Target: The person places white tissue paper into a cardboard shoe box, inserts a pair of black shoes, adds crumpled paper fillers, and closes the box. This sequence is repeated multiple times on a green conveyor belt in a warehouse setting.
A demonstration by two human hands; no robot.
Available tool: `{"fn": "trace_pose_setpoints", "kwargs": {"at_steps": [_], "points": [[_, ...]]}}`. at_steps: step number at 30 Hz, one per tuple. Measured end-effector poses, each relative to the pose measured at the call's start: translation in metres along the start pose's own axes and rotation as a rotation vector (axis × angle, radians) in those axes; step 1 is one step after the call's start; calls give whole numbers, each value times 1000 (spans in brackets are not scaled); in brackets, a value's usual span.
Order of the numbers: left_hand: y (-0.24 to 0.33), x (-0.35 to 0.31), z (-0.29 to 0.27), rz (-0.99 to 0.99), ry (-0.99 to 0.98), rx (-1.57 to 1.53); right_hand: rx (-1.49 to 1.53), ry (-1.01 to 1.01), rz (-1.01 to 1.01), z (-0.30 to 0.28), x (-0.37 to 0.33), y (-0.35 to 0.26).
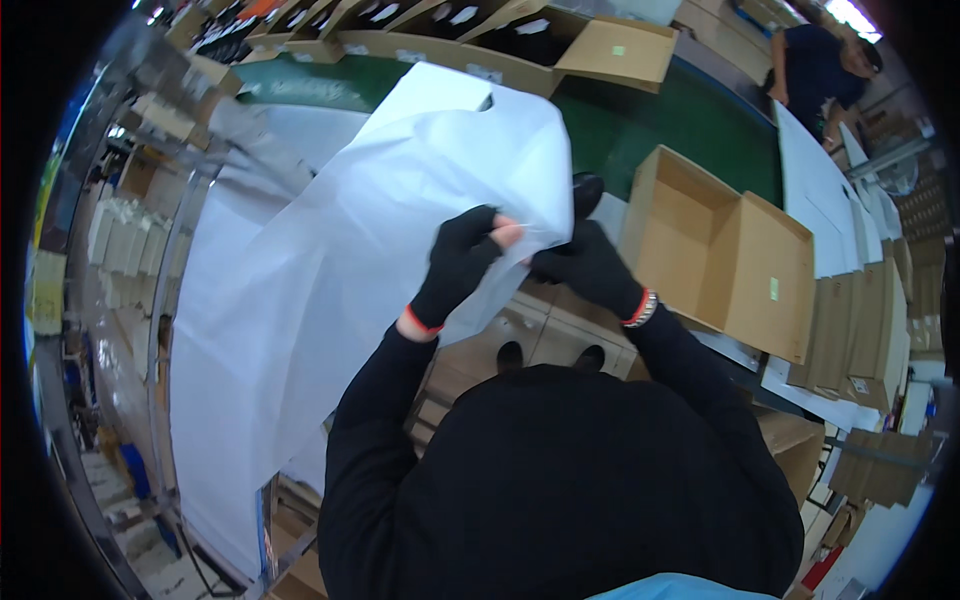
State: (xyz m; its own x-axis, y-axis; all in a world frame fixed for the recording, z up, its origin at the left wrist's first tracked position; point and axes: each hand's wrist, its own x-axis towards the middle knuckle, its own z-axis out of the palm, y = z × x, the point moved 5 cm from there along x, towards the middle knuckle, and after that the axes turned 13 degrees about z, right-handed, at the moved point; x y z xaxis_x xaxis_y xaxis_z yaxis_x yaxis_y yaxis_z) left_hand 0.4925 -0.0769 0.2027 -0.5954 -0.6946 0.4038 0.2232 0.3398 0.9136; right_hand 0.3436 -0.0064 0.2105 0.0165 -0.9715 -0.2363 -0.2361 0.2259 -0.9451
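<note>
A large sheet of white tissue paper [400,190] spreads before me and hangs down to the left. My left hand [462,258], in a black glove with bare fingertips, is closed in a pinch on the paper's near right edge. My right hand [592,268], gloved too, is closed around a dark thing beside that edge. Just above it shows the rounded, glossy black end of what looks like a shoe [588,192]; the paper and my hand hide the rest of it.
An open brown cardboard box [690,240] stands to the right, its lid folded outward. Beyond runs a green conveyor belt [610,135] with several open boxes [440,50] of dark items. Stacked boxes [860,320] stand farther right. At the far right is another person [820,75].
</note>
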Motion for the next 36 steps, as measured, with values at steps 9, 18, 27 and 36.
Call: {"fn": "trace_pose_setpoints", "kwargs": {"at_steps": [9,18,27,36], "points": [[26,-213,-174,-40,420,1351,462,26,169,-54,16,102],[250,-830,-74,-1326,1725,1372,-691,439,-87,-148,45,162],[484,-921,369,548,2868,1724,-787,382,-481,-138,161,117],[552,-800,164,453,1982,2068,262,277,-115,-67,164,81]]}}
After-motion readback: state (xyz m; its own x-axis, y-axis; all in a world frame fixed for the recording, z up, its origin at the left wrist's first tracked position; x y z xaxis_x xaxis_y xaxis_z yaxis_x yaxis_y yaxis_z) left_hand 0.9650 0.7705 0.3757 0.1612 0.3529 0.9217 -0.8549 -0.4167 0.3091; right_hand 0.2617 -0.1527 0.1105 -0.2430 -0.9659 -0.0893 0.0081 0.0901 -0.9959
